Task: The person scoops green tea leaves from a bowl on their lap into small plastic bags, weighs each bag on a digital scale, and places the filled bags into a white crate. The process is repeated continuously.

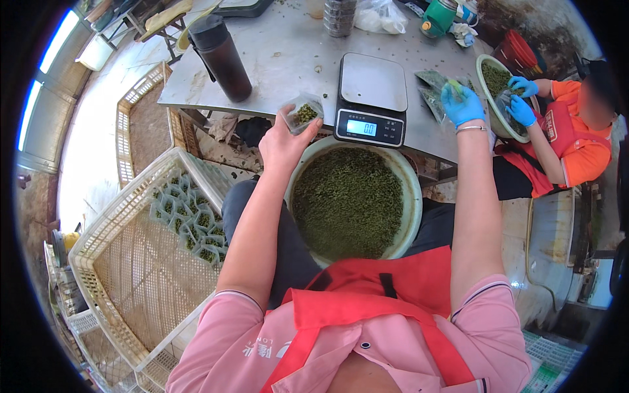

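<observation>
My bare left hand [290,135] holds up a small clear plastic bag [305,114] with green peppercorns in its bottom, at the table's front edge. Just right of it stands a digital kitchen scale [373,88], its plate bare and its lit display reading zero. My right hand [463,104], in a blue glove, is over filled clear bags [432,83] on the table. Something small and yellow-green shows at its fingertips; whether they grip it is unclear. Between my knees sits a pale green basin [415,196] full of green peppercorns [349,206].
To my left, a plastic crate [132,265] holds several filled bags [189,216]. A dark bottle [221,59] stands on the metal table [285,59]. At right, a co-worker [565,132] in blue gloves handles a bag over another basin [484,66]. A green jug [439,18] stands farther back.
</observation>
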`<state>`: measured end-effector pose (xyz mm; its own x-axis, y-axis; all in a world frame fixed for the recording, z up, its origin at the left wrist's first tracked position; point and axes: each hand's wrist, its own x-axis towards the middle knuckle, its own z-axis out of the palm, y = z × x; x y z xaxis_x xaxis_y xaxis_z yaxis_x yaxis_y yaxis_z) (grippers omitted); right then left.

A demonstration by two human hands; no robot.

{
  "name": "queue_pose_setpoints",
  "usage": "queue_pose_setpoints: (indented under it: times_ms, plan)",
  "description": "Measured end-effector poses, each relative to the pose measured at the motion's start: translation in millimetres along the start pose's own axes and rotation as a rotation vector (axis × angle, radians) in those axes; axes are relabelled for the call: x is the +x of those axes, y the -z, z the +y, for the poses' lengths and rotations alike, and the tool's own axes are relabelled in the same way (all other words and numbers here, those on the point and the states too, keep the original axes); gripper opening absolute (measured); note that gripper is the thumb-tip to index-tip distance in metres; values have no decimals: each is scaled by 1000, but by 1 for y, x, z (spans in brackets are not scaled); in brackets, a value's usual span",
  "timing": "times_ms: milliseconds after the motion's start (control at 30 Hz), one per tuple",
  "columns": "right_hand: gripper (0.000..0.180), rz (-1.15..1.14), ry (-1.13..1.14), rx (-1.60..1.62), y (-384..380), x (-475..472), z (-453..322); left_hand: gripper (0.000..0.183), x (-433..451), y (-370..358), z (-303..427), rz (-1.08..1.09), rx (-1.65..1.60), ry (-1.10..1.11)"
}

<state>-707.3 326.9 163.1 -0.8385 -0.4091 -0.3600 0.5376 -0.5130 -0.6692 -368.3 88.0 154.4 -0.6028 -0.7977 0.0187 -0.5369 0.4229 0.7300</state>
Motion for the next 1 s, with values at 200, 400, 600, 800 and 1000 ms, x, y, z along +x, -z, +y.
queue_pose_setpoints:
  times_ms: [200, 400, 600, 800, 1000]
  plan:
    - [24, 22, -114, -25, -20, 5, 11, 71, -1, 3, 0, 1, 29, -25]
    - [30, -194, 48, -134, 38, 64, -13, 70, 2, -1, 12, -10, 41, -91]
    - [39, -265, 426, -91, -92, -97, 86, 66, 4, -3, -18, 58, -111, -45]
    - [42, -434, 248, -384, -74, -149, 164, 41, -9, 35, -43, 228, -404, -42]
    - [35, -254, 133, -589, -10, -201, 156, 42, -66, 143, -167, 664, -75, 114]
